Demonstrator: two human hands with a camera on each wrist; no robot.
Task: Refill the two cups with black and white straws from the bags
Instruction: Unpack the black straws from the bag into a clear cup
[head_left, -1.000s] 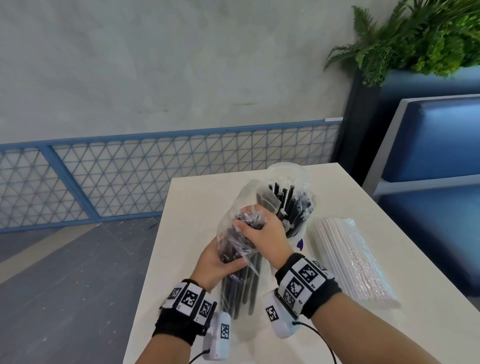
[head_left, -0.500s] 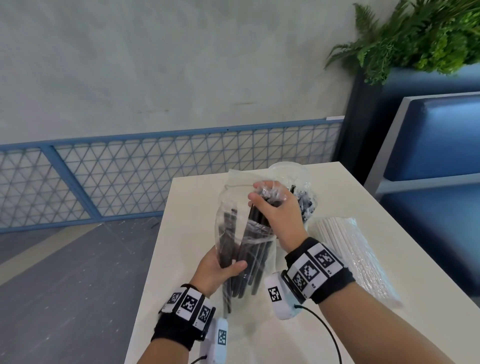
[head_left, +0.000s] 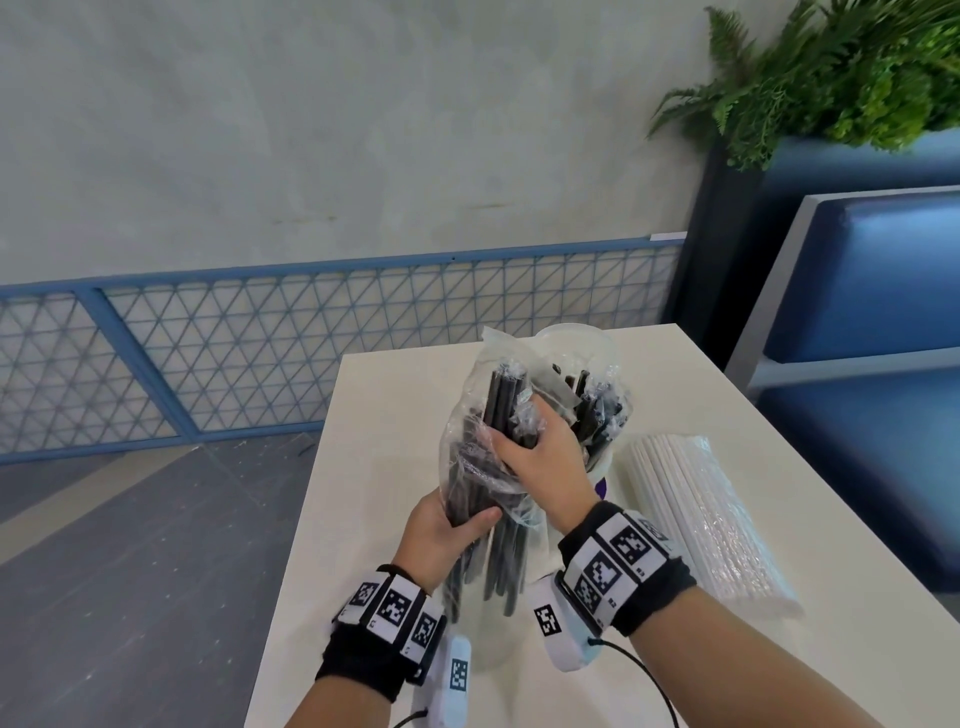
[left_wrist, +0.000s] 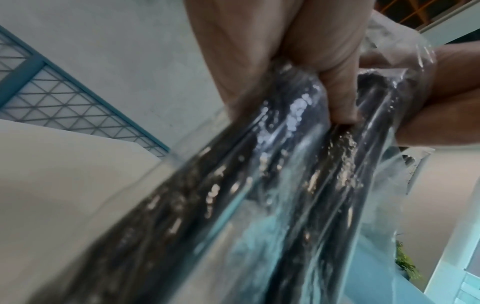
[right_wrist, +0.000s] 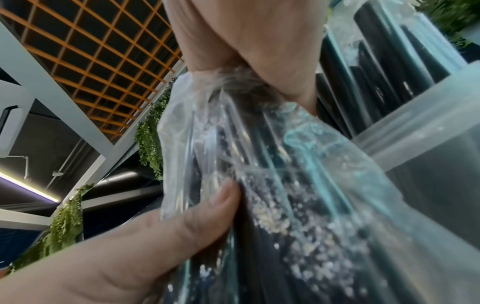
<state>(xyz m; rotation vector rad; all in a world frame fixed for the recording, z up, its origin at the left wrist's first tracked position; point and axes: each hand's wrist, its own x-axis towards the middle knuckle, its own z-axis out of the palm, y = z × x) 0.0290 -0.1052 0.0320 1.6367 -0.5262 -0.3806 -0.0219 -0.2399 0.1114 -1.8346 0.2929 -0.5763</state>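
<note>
A clear bag of black straws (head_left: 467, 467) stands tilted over the white table (head_left: 374, 415). My left hand (head_left: 457, 525) grips its lower half, thumb across the front; the bag (left_wrist: 259, 185) fills the left wrist view. My right hand (head_left: 524, 441) grips a bundle of black straws (head_left: 501, 400) higher up, with plastic bunched around my fingers. The bundle's ends stick up above my fist. Close behind stands a translucent cup (head_left: 605, 353) with black straws (head_left: 597, 415) in it, seen as a cup (right_wrist: 428, 123) beside my right hand (right_wrist: 246, 41). I cannot make out a second cup.
A sealed bag of white straws (head_left: 696, 514) lies on the table to the right of the cup. The table's left edge (head_left: 306, 493) drops to grey floor. A blue bench (head_left: 857, 312) stands on the right and a blue mesh fence (head_left: 260, 353) behind.
My right hand went up along the bag, then came back down a little. A bundle of black straws now stands up above my fist. My left hand has stayed low on the bag.
</note>
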